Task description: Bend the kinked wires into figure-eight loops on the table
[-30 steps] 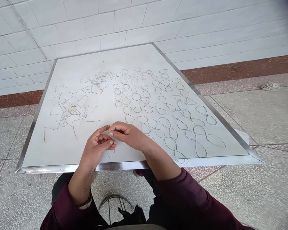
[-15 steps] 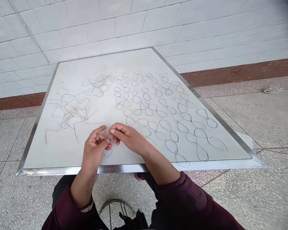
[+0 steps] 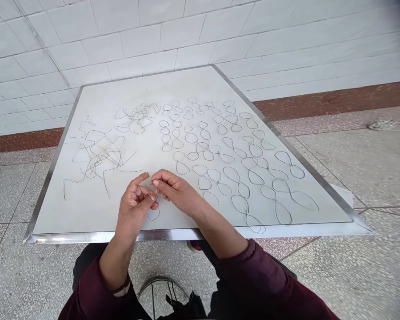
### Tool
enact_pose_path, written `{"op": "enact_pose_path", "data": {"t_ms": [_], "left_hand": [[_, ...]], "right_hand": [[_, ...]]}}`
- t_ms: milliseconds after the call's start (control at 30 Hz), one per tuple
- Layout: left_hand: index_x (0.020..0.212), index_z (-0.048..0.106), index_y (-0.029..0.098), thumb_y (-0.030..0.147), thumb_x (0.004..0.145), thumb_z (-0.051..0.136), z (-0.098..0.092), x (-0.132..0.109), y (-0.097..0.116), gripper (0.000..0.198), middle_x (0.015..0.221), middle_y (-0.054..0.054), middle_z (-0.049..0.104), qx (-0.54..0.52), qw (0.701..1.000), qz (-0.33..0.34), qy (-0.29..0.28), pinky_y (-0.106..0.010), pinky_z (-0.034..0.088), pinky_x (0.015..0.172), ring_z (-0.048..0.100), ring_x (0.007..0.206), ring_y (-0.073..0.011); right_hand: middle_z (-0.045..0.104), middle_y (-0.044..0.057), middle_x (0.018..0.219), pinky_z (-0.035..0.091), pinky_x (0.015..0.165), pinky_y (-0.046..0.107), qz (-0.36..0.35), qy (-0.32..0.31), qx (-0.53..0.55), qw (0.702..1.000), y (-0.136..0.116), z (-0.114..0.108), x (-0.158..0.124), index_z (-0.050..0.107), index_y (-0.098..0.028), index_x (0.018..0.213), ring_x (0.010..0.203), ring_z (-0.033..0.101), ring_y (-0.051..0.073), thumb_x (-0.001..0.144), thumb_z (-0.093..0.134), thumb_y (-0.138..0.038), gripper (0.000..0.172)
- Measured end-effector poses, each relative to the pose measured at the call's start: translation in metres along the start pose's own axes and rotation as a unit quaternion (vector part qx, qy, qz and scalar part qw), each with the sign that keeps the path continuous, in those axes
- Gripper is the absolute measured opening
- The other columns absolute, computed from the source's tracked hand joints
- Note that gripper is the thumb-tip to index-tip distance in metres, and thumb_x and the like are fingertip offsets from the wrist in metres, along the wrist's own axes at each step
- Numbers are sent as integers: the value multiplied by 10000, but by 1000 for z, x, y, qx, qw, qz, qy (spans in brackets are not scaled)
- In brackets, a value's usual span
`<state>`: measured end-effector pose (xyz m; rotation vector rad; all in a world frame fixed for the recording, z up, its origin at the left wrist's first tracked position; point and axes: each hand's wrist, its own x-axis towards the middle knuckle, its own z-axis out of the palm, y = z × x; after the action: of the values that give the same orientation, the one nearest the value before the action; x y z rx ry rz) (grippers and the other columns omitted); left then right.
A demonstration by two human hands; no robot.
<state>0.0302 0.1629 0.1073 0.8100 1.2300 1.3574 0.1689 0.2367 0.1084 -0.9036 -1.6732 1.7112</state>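
Near the table's front edge, a thin dark wire [image 3: 154,219] is pinched between the thumb and fingers of my left hand [image 3: 137,201], its lower end bent into a loop below the fingers. Close against it, my right hand [image 3: 174,190] pinches the upper part of the same wire, thumb pressed to the index finger. Much of the wire is hidden by the fingers. To the right lie several figure-eight wire loops [image 3: 240,204] in loose rows. On the left is a tangle of bent wires [image 3: 104,161].
A white table [image 3: 96,213] with a metal rim carries everything. A second heap of wires [image 3: 140,113] lies farther back. The tiled wall [image 3: 173,40] stands behind the table. Below the front edge is a round metal stool frame [image 3: 162,281]. A coiled cord [image 3: 383,125] lies on the floor at right.
Both hands stay together on the wire with nearly the same grip. The whole view has shifted slightly, and the hands appear a little farther right.
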Motion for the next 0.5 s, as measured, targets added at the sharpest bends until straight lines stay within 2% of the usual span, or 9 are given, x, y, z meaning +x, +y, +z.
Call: {"op": "enact_pose_path", "data": {"t_ms": [100,333,500], "left_hand": [[1310,547,201,232,784,740,1,0,0,561,735,38,614,0,1000,4,-5,-261,514,622,605,614,-109],[1351,507,202,209,792,716,3,-2,0,597,718,37,611,-1,1000,21,1,-243,485,570,556,578,-101],[1392,461,197,219,781,725,3,-3,2,666,714,39,613,-5,1000,18,16,-251,491,576,554,581,-105]], "right_hand": [[437,-53,665,337,559,254,-12,12,-1,1000,0,3,0,574,-215,866,578,372,102,943,508,-349,169],[483,-39,705,394,620,269,-35,12,32,999,2,7,1,556,-213,831,639,451,114,936,508,-342,173],[579,-22,788,435,669,279,-49,27,-41,998,1,7,1,610,-221,918,675,519,117,937,483,-276,139]]}}
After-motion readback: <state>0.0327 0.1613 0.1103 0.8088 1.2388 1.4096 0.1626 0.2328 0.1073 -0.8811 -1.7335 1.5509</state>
